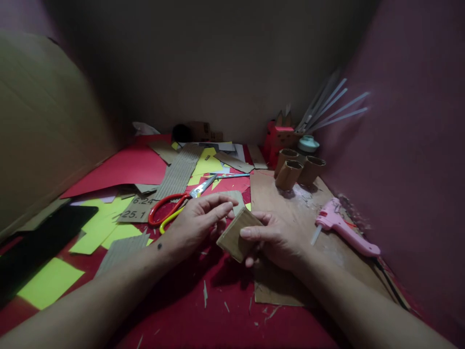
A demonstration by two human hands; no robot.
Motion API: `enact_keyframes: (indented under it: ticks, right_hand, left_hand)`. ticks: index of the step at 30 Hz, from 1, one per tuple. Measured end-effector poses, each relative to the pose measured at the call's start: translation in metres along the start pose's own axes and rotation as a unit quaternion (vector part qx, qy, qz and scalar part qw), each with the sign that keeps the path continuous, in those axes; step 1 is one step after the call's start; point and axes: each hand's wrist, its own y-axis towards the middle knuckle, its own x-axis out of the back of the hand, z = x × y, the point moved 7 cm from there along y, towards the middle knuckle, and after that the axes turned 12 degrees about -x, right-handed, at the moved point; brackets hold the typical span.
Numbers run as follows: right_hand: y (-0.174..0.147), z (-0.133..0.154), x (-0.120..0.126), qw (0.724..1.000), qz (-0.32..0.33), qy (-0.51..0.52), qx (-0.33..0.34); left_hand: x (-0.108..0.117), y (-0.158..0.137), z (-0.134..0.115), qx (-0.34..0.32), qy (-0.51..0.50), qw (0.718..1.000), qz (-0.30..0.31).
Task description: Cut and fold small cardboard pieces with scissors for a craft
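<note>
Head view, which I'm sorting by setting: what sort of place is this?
Probably a craft corner, judging by the pink glue gun, the scissors and the strip of corrugated cardboard.

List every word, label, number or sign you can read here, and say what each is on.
"6.24": on the printed cardboard beside the scissors
"25.1": same cardboard, lower line
Too small to read: dark mark on the yellow paper; marks on the brown box at the back
</note>
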Motion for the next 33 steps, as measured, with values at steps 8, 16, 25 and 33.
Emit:
enact_keyframes:
  ticks: [8,16,25,33]
  right_hand:
    - [0.000,0.008,0.004,0.998,-0.013,0.010,0.064]
    - [0.001,0.011,0.005,0.997,-0.028,0.018,0.074]
    - [0.000,0.010,0.006,0.996,-0.019,0.028,0.077]
    - [0.001,0.008,0.007,0.997,-0.019,0.017,0.071]
  left_hand:
    - [-0.003,-0.003,-0.003,0.001,0.047,0.998,0.044]
    - [-0.001,-0.002,-0.003,-0.019,0.066,0.997,0.033]
    - [0.000,-0.002,-0.010,-0.028,0.065,0.997,0.030]
    - [0.002,-0.002,-0.008,-0.026,0.061,0.998,0.009]
